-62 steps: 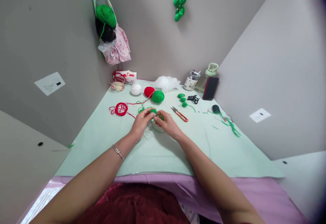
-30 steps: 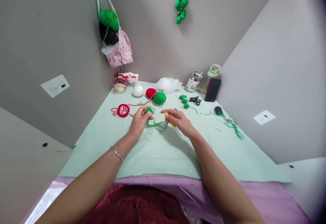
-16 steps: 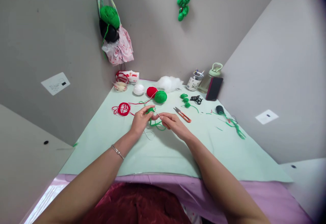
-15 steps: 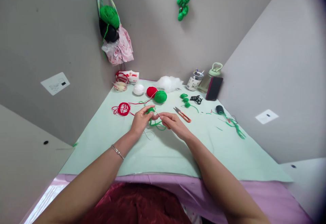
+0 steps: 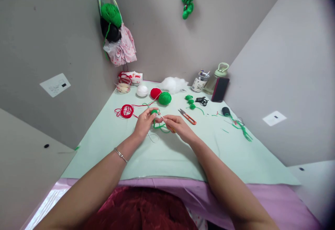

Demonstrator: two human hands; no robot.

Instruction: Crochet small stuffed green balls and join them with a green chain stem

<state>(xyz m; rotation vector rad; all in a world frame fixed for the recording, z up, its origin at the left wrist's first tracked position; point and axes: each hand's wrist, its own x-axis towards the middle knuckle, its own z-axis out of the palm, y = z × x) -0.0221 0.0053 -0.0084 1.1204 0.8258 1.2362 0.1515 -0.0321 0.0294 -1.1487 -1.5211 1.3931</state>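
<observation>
Between thumb and fingers, my left hand (image 5: pixel 145 122) pinches a small green crochet piece (image 5: pixel 154 112). My right hand (image 5: pixel 177 125) is closed around a crochet hook (image 5: pixel 160 115), whose metal shaft points left and meets the green piece. Loose green yarn (image 5: pixel 160 127) hangs below both hands onto the table. A thin white strand (image 5: pixel 153 138) lies beneath my left wrist. Just beyond my hands rest a green yarn ball (image 5: pixel 164 98) and a red yarn ball (image 5: pixel 156 93). The exact stitch at the hook's tip is too small to make out.
Orange-handled thread snips (image 5: pixel 187 116) lie right of my hands. Red yarn (image 5: pixel 127 111) is coiled at left, near a white yarn ball (image 5: pixel 142 91). White stuffing (image 5: pixel 173 84), a pen cup (image 5: pixel 200 82), a bottle (image 5: pixel 220 73) and a phone (image 5: pixel 220 90) stand behind.
The hook and the green piece have shifted very slightly between my fingers. The whole view has tilted a little; both hands keep nearly the same place and grip.
</observation>
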